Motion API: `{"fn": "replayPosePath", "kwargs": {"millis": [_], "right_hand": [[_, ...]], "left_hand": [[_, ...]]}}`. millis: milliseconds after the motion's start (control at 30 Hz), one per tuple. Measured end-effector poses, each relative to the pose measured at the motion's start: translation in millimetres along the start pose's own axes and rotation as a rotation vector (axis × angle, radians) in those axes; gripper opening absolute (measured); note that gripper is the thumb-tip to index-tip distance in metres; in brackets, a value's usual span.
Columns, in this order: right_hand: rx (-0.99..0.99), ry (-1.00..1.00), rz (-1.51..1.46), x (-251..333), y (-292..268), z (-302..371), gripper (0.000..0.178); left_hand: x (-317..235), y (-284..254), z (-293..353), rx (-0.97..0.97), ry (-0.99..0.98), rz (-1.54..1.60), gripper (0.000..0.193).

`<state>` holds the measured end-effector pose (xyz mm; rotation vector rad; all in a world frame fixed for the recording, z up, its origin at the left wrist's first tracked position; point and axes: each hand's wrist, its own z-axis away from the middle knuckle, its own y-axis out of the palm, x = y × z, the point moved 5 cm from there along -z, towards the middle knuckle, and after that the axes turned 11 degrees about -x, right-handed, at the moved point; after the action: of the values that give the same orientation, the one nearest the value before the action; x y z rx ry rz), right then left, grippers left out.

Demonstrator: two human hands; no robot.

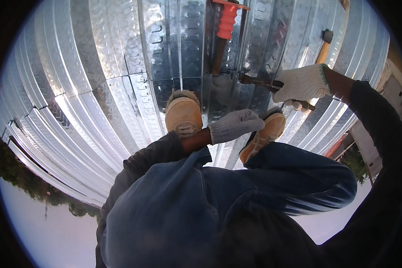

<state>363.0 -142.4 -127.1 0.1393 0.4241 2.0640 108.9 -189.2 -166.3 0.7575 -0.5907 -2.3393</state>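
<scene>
Pincers [257,81] are sitting in the R hand [304,82], their head pointing L, just R of and a bit nearer the wearer than the tip of the orange-gripped chisel [225,24], which is lying on the ribbed metal sheets [103,33]. R hand, gloved, is grasping the handles, well R of the chisel. L hand [236,125], also gloved, is hanging nearer the wearer than the chisel, fingers curled in by the R shoe [271,127]; can't tell for sure if it's pinching sth small or nothing.

For good pincer work, I'd say the R hand is needing a grip well back on the handles for leverage, w/ the head squared to the metal; the L fingers are wanting to be clear of the bite, and the feet steady, as bare sheet is probably offering poor footing.

Others: hammer [324,48] is lying R of the chisel, approx. level w/ its grip. L shoe [183,116] is resting L of the chisel, nearer the wearer. Obstacles: raised ribs are running either side of the chisel, a cross seam [165,79] is passing by its tip, and the chisel itself is crowding the pincers' L side.
</scene>
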Motion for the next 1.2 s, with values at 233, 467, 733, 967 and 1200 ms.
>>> {"fn": "replayPosePath", "kwargs": {"millis": [233,467,733,967,1200], "right_hand": [[-0.070,-0.135,-0.971,-28,139,-10,0.021],[-0.500,-0.209,-0.341,-27,112,0,0.026],[-0.583,-0.204,0.151,-3,85,26,0.021],[0.065,0.095,-1.144,-11,131,20,0.021],[-0.891,-0.218,0.428,9,85,58,0.031]], "left_hand": [[-2,7,-14,0.070,-0.089,0.489,0.067],[-20,23,-10,0.225,-0.117,0.686,0.064],[2,0,-5,0.122,0.006,0.294,0.074],[-2,-1,19,0.386,-0.137,0.522,0.077],[-3,15,27,0.480,-0.055,-0.137,0.081]]}}
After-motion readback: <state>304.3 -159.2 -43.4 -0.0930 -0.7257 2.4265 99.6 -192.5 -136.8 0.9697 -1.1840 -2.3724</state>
